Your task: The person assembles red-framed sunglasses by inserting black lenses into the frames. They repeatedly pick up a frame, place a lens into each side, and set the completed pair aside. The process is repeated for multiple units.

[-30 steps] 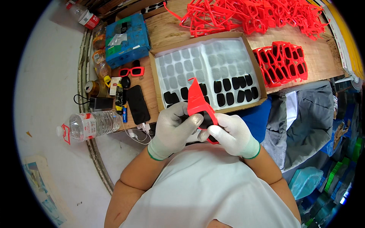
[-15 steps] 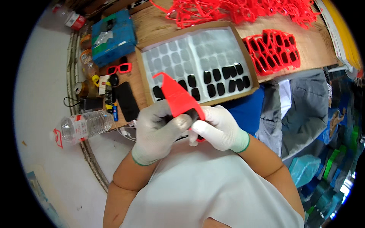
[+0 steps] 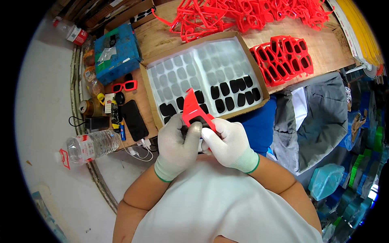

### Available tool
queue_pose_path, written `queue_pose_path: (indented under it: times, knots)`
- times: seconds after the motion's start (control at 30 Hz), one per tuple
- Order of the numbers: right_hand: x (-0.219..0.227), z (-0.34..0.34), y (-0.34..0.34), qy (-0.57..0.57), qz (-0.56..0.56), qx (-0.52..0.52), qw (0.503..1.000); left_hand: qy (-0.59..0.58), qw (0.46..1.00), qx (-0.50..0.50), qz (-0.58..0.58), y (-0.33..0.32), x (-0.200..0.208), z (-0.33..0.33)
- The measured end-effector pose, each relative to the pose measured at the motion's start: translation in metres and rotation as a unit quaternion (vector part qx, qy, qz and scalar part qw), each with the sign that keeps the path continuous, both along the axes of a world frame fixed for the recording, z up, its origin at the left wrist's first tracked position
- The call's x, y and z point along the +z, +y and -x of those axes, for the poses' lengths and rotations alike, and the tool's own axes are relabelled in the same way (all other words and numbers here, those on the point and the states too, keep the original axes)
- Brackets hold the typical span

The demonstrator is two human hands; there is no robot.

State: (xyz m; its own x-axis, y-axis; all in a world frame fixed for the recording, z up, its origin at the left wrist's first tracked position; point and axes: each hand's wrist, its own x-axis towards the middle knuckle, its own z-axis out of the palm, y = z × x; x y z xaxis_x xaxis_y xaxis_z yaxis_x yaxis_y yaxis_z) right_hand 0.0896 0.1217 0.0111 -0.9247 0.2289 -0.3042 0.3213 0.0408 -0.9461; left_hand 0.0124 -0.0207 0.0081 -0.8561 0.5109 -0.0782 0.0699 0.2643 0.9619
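Note:
Both of my hands wear white knit gloves and hold one red sunglasses frame (image 3: 193, 106) close to my chest. My left hand (image 3: 177, 139) grips its left part, with the thumb against a dark lens (image 3: 198, 120). My right hand (image 3: 229, 141) pinches the frame's right side, fingers closed. Whether the lens is fully seated cannot be made out, and the lower part of the frame is hidden by my gloves. Just beyond my hands lies a shallow cardboard box (image 3: 264, 101) with dark lenses (image 3: 224, 89) in rows, some covered by a translucent white sheet (image 3: 225, 56).
A stack of red sunglasses (image 3: 283, 60) lies right of the box, behind it a tangled heap of red frames (image 3: 251, 14). At left are a blue box (image 3: 117, 54), a red pair of sunglasses (image 3: 125, 86), a phone (image 3: 135, 120) and a large plastic bottle (image 3: 91, 146). Grey cloth (image 3: 324, 117) hangs at right.
My view has shifted slightly. The sunglasses frame has turned more upright in my hands, showing its red arm more edge-on. Both hands still hold it.

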Motion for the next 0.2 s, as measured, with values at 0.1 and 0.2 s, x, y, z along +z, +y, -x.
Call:
queue_pose_path:
  times: [0.1,0.2]
  knots:
    - [-0.006,-0.001,0.001,0.051,-0.056,-0.009,0.997,0.028,0.999,-0.021,0.025,0.001,0.002,0.002]
    - [0.003,0.001,0.013,0.037,-0.012,0.035,0.999,0.051,0.998,-0.024,-0.035,-0.001,-0.01,0.006]
